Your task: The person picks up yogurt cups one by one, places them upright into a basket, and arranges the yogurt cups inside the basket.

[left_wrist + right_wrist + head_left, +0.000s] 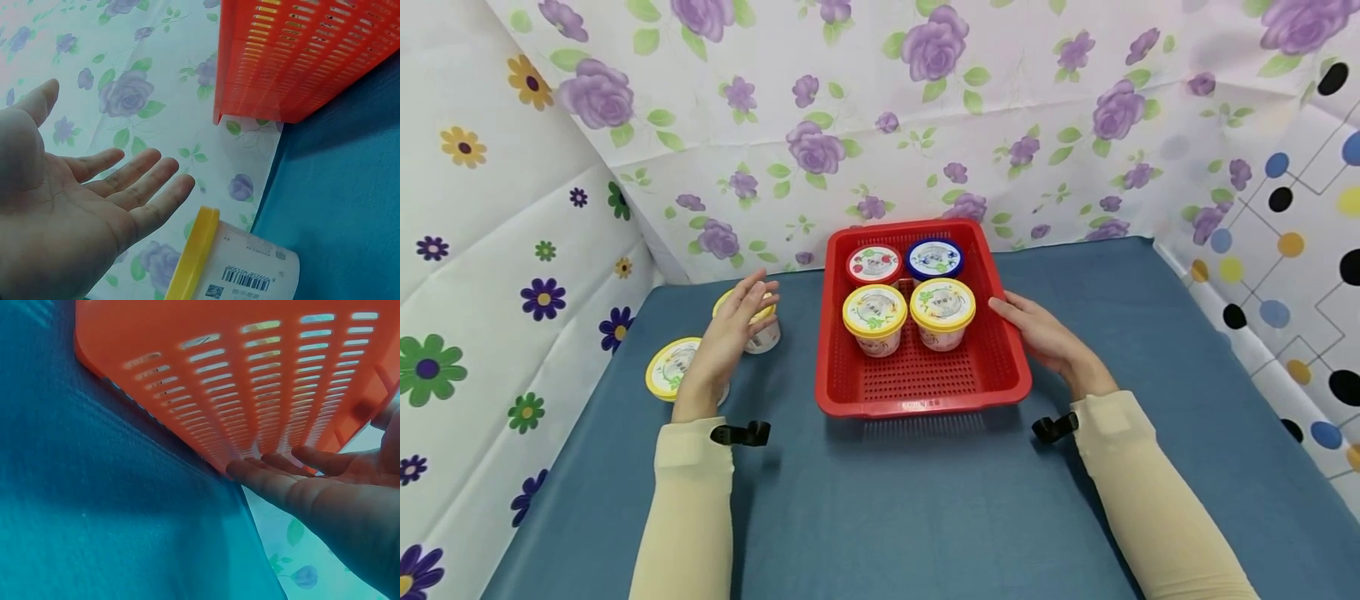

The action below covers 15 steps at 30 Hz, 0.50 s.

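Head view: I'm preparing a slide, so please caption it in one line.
Four lidded tubs in a red basket, right hand gripping its side, open left hand near two yellow-lidded tubs.

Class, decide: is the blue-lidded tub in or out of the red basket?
In: the head view shows the blue-lidded tub within the walls of the red basket, beside the red-lidded tub.

Left hand (723, 337) hovers relaxed, palm inward; right hand (1049, 337) apparently pinches.
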Each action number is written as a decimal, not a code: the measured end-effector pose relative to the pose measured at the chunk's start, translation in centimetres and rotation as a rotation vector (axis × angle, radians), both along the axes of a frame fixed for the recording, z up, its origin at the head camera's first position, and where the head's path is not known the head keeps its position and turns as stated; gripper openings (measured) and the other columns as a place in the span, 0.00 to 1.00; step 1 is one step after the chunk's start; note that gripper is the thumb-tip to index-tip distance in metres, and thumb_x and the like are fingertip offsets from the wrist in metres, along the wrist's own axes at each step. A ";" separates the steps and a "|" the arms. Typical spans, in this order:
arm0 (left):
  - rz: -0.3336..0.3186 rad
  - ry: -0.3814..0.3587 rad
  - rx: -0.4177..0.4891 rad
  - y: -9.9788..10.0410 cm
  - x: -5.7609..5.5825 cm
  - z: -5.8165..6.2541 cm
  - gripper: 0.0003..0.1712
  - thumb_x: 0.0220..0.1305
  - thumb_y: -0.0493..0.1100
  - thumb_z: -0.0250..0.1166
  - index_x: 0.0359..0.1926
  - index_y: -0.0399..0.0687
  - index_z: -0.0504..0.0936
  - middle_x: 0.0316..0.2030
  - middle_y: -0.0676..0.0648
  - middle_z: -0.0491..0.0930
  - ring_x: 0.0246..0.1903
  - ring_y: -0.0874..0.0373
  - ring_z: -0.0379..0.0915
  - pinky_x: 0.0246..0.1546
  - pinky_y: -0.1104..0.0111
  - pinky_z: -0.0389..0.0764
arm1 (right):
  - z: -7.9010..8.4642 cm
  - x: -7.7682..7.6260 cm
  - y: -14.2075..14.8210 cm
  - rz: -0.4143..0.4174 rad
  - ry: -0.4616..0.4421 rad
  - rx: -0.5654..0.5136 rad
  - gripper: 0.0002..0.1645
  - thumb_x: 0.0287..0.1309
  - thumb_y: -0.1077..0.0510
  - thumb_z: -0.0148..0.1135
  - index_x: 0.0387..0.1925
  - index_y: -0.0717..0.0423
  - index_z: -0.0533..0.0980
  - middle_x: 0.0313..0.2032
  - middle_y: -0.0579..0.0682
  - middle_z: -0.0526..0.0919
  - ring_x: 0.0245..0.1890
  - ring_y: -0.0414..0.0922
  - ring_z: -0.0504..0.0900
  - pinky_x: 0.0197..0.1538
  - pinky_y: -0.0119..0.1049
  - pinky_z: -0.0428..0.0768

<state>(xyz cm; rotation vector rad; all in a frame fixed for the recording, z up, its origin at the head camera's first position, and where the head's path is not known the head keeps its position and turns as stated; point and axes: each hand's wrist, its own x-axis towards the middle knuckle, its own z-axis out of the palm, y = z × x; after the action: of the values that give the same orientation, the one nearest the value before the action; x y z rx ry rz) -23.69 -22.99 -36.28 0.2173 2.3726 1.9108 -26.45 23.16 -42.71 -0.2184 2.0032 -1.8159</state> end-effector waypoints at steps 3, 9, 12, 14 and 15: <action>0.000 0.006 0.013 -0.2 0.1 0.3 0.44 0.80 0.64 0.48 0.84 0.48 0.46 0.78 0.39 0.57 0.77 0.43 0.54 0.75 0.47 0.61 | -0.2 0.0 -0.1 -0.002 -0.011 -0.034 0.43 0.77 0.37 0.53 0.81 0.51 0.53 0.69 0.66 0.73 0.58 0.59 0.84 0.52 0.49 0.87; 0.008 0.019 -0.008 -0.7 0.2 1.3 0.44 0.81 0.64 0.48 0.84 0.49 0.44 0.79 0.39 0.55 0.78 0.43 0.52 0.76 0.47 0.58 | -0.5 -0.1 -0.3 0.004 -0.017 -0.073 0.44 0.77 0.37 0.53 0.81 0.52 0.53 0.69 0.66 0.73 0.59 0.60 0.83 0.52 0.50 0.87; 0.009 0.030 -0.036 -0.8 0.2 1.6 0.44 0.81 0.63 0.46 0.84 0.49 0.43 0.80 0.38 0.54 0.78 0.42 0.51 0.76 0.46 0.58 | -0.5 -0.1 -0.2 -0.002 -0.016 -0.068 0.44 0.77 0.37 0.53 0.81 0.52 0.53 0.68 0.65 0.73 0.59 0.59 0.83 0.52 0.50 0.87; 0.008 0.034 -0.044 -0.9 0.2 1.7 0.43 0.82 0.63 0.46 0.84 0.49 0.43 0.80 0.38 0.53 0.78 0.42 0.51 0.76 0.46 0.58 | -0.5 -0.1 -0.1 -0.007 -0.013 -0.063 0.43 0.77 0.37 0.53 0.81 0.51 0.53 0.68 0.65 0.73 0.58 0.59 0.84 0.52 0.50 0.87; 0.010 0.036 -0.051 -1.0 0.1 1.7 0.43 0.82 0.62 0.46 0.84 0.49 0.43 0.80 0.39 0.54 0.78 0.42 0.51 0.75 0.46 0.59 | -0.5 -0.1 -0.1 -0.010 -0.014 -0.063 0.43 0.77 0.37 0.53 0.81 0.51 0.54 0.68 0.65 0.74 0.58 0.59 0.84 0.51 0.50 0.87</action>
<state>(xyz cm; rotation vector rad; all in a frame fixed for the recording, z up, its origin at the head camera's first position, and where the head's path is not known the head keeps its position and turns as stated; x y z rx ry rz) -23.57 -23.98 -34.60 0.2388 2.4459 1.8638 -26.55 23.10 -43.21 -0.2143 1.9423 -1.8829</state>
